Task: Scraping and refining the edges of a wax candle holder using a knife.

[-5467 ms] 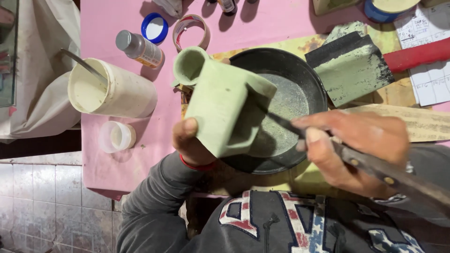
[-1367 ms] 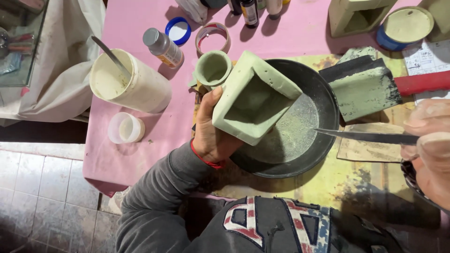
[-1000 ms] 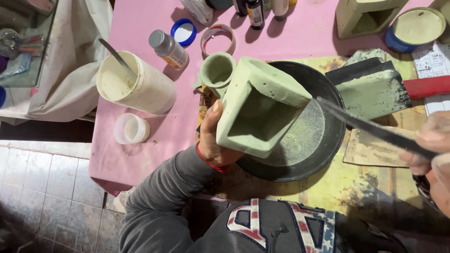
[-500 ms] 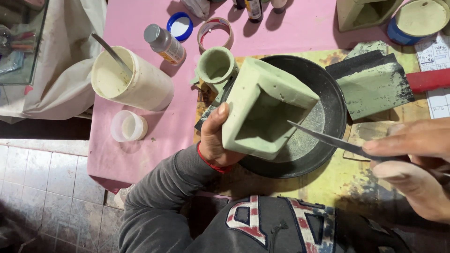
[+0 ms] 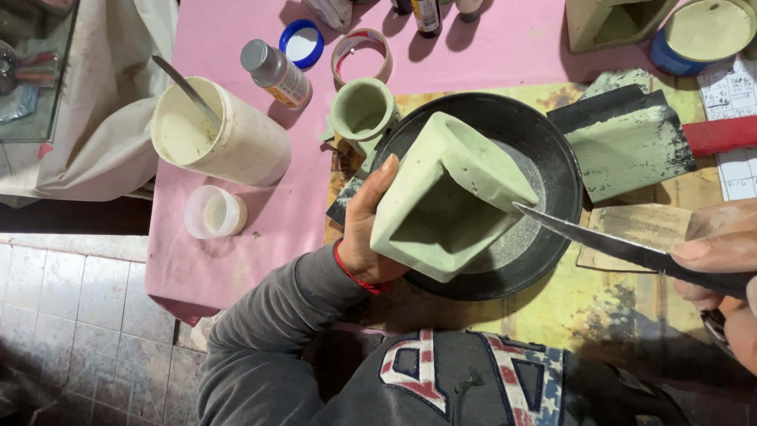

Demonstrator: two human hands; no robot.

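Fingers of our left hand (image 5: 364, 237) wrap in a closed grip around the pale green square plaster pot (image 5: 445, 207), tilting it over the round black pan (image 5: 564, 177) so dust falls inside. Our right hand (image 5: 721, 264) closes its grip on the long metal knife (image 5: 623, 246), its tip touching the pot's rim.

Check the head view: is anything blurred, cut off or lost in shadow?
Head view: even, soft light and sharp focus on the green square pot and knife blade; the right hand is cropped by the frame edge; the floor tiles lie dim; no glare.
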